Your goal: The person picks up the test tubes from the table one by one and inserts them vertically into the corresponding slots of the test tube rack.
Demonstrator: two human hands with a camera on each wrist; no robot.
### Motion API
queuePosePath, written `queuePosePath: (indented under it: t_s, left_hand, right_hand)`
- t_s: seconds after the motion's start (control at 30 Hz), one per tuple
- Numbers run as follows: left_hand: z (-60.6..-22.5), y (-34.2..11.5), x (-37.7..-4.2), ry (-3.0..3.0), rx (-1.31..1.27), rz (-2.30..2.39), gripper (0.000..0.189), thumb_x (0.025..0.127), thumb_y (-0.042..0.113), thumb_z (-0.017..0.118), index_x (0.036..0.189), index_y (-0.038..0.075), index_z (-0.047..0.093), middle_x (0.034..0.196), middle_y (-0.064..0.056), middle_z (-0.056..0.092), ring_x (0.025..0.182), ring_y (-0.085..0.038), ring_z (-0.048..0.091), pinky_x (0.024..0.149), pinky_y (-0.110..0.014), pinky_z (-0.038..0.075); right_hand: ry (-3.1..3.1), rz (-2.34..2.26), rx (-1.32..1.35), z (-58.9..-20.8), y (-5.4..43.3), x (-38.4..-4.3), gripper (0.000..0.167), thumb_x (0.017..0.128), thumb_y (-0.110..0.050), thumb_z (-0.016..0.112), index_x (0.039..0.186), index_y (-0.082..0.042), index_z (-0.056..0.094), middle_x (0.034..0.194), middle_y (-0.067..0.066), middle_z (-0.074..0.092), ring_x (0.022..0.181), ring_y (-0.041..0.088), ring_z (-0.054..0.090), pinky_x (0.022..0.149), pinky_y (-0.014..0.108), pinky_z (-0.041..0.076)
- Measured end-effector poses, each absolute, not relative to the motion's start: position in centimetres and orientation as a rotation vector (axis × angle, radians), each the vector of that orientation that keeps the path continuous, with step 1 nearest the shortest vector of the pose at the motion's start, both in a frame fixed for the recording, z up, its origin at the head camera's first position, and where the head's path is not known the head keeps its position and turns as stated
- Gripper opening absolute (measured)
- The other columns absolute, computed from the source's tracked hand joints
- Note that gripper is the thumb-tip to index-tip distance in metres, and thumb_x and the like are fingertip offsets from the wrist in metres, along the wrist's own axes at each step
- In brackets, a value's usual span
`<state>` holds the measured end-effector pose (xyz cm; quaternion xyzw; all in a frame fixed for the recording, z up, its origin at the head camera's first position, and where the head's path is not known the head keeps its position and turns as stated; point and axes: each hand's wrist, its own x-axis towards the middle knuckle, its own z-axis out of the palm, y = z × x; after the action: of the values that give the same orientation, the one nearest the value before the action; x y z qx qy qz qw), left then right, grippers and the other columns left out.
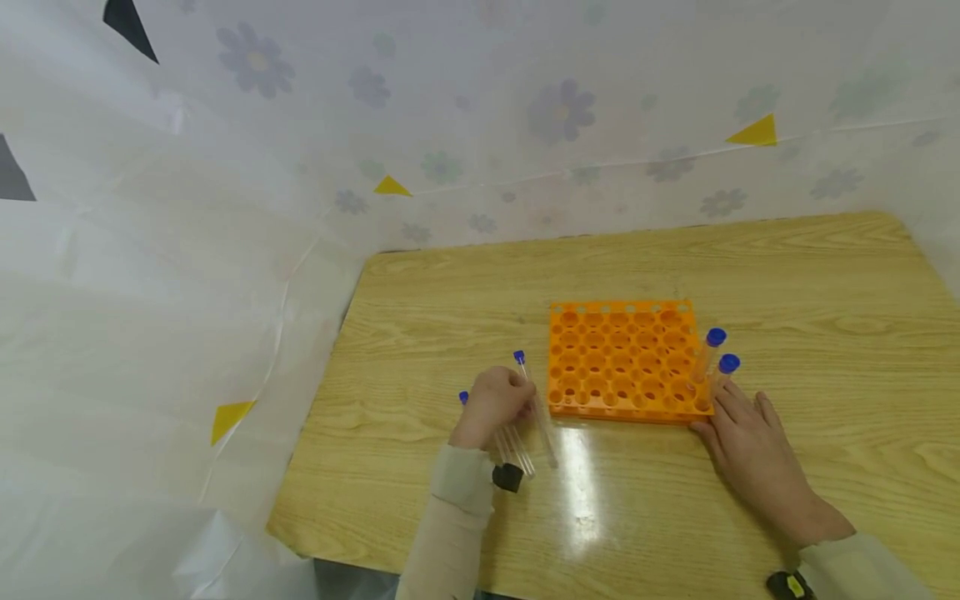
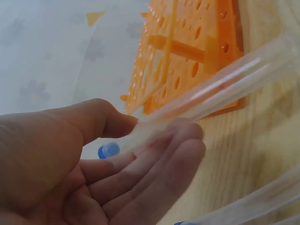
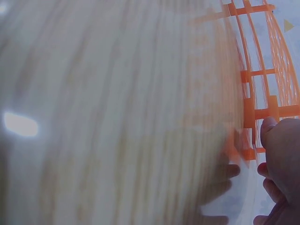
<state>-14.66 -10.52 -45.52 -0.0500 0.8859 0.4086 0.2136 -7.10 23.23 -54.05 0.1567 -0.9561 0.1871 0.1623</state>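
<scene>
My left hand (image 1: 497, 402) pinches a clear test tube (image 2: 220, 86) with a blue cap between thumb and fingers, left of an orange test tube rack (image 1: 622, 362). The tube lies at a slant, its cap (image 1: 519, 357) pointing away from me. Beneath that hand lie several more tubes (image 1: 516, 450) on the table, partly hidden; one shows a blue cap (image 1: 463, 397). At the rack's near right corner, my right hand (image 1: 757, 454) holds on, thumb along the front and fingers along the side. Two capped tubes (image 1: 705, 358) stand in the rack's right column, leaning slightly.
The wood-patterned table (image 1: 450, 308) carries the rack and tubes. A pale flowered sheet (image 1: 465, 100) with yellow triangles hangs behind it and on the left. A small black object (image 1: 507, 477) shows by the left wrist. Light glares off the tabletop before the rack.
</scene>
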Motion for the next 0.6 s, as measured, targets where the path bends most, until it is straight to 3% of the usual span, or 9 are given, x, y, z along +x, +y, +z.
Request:
queuePosePath:
  t_s: [0.13, 0.3, 0.43, 0.6]
  left_hand:
    - [-45.5, -10.9, -15.2, 2.41, -0.14, 1.331, 0.025, 0.1, 0.025, 0.058, 0.101, 0.003, 0.069, 0.079, -0.007, 0.07, 0.072, -0.028, 0.073, 0.07, -0.042, 0.062]
    - [-44.9, -11.4, -15.8, 2.357, -0.123, 1.543, 0.031, 0.1, 0.023, 0.058, 0.117, -0.002, 0.066, 0.089, -0.015, 0.07, 0.069, -0.023, 0.072, 0.076, -0.048, 0.061]
    - [-44.2, -11.4, -16.1, 2.355, -0.101, 1.615, 0.029, 0.101, 0.021, 0.057, 0.118, 0.0, 0.066, 0.096, -0.02, 0.07, 0.07, -0.02, 0.072, 0.077, -0.048, 0.061]
    - [-43.4, -11.2, -16.3, 2.406, -0.073, 1.62, 0.024, 0.101, 0.02, 0.058, 0.118, 0.005, 0.065, 0.098, -0.019, 0.07, 0.074, -0.022, 0.072, 0.071, -0.036, 0.063]
  right_hand:
    - [-2.736, 0.532, 0.45, -54.1, 23.3, -7.1, 0.046, 0.094, -0.019, 0.067, 0.128, 0.01, 0.055, 0.138, 0.029, 0.051, 0.131, 0.045, 0.046, 0.111, 0.073, 0.023]
    - [-2.729, 0.532, 0.457, -54.1, 23.4, -7.2, 0.043, 0.095, -0.019, 0.066, 0.125, 0.01, 0.057, 0.137, 0.028, 0.052, 0.132, 0.045, 0.046, 0.11, 0.073, 0.024]
    - [-2.723, 0.535, 0.46, -54.2, 23.5, -7.2, 0.043, 0.095, -0.019, 0.066, 0.125, 0.01, 0.057, 0.136, 0.028, 0.052, 0.132, 0.045, 0.046, 0.111, 0.072, 0.023]
    - [-2.732, 0.551, 0.456, -54.2, 23.4, -7.2, 0.042, 0.095, -0.019, 0.065, 0.126, 0.009, 0.056, 0.138, 0.027, 0.051, 0.135, 0.043, 0.044, 0.114, 0.071, 0.02]
